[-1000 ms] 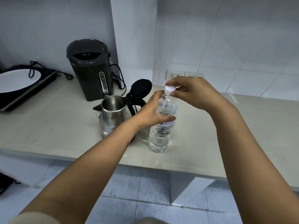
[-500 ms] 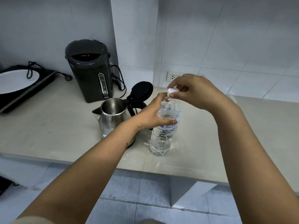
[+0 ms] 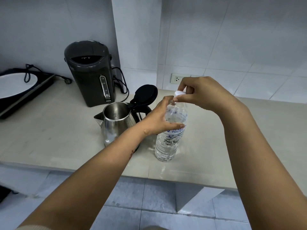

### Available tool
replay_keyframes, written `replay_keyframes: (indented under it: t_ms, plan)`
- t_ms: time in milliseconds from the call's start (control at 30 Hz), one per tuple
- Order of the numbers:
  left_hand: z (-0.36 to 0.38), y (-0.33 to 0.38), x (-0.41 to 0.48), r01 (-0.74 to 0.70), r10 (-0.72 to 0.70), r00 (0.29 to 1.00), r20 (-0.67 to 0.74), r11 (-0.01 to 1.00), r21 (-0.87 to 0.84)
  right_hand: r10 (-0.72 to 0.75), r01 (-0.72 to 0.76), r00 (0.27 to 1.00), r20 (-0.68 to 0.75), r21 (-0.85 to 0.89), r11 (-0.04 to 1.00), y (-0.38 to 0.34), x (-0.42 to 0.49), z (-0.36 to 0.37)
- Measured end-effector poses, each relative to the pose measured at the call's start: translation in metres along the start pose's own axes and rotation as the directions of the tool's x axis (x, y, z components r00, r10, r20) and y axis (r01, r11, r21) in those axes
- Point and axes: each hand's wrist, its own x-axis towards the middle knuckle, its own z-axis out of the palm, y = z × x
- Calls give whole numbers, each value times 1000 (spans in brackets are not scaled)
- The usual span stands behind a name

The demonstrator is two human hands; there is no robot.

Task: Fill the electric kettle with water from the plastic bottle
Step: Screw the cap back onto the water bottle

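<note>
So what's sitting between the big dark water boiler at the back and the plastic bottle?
The steel electric kettle, its black lid flipped open, stands between the dark water boiler and the plastic bottle, as the head view shows.

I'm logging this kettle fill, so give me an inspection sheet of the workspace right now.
Surface: pale counter, no spills visible.
Job's things: steel kettle lid open; water bottle upright, white cap at its mouth.
Clutter: dark water dispenser; black cooktop.
Grippers: left hand holds bottle; right hand pinches cap.
Cables: black cord behind dispenser; another on cooktop.
Surroundings: tiled wall, wall socket.
</note>
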Motion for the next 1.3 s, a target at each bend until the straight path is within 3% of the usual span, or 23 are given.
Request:
replay_keyframes:
  t_ms: [133,267,367,433,533,633,700,767,833,900,1000,1167,1300]
  plan:
    - [15,3,-3,8,-10,992,-125,1000,-13,-43,40,999,-32,-100,994,2,0,4]
    - [-6,6,-1,-23,31,992,126,998,-61,-215,178,968,-131,-244,953,5,-9,20]
    - [-13,13,2,-63,66,977,201,998,-21,-169,104,963,-210,-291,951,5,-15,32]
    - [3,18,0,-50,48,996,75,999,16,-37,-63,962,-270,-353,934,3,-15,33]
    - [45,27,-10,59,-15,955,-297,988,140,184,-302,933,-310,-391,869,-10,-10,31]
    - [66,29,-14,18,52,899,-436,988,155,236,-341,928,-290,-398,852,-14,-12,31]
    - [55,25,-8,9,35,940,-339,992,128,172,-269,948,-268,-383,883,-4,-19,27]
    - [38,19,-4,9,1,988,-152,998,66,66,-153,969,-237,-374,915,8,-24,22]
    - [26,16,-3,-25,26,1000,-9,998,50,-49,-39,974,-221,-377,926,15,-27,19]
    - [23,15,-2,-33,31,999,37,997,68,-102,13,971,-215,-382,924,17,-27,18]
    - [29,21,-5,-1,2,1000,-21,999,54,-22,-70,972,-232,-383,921,12,-27,22]
    - [53,32,-20,26,32,955,-295,981,190,229,-335,927,-298,-378,863,-9,-24,28]
    - [50,33,-25,16,36,957,-286,984,179,223,-317,935,-276,-367,875,-7,-26,27]
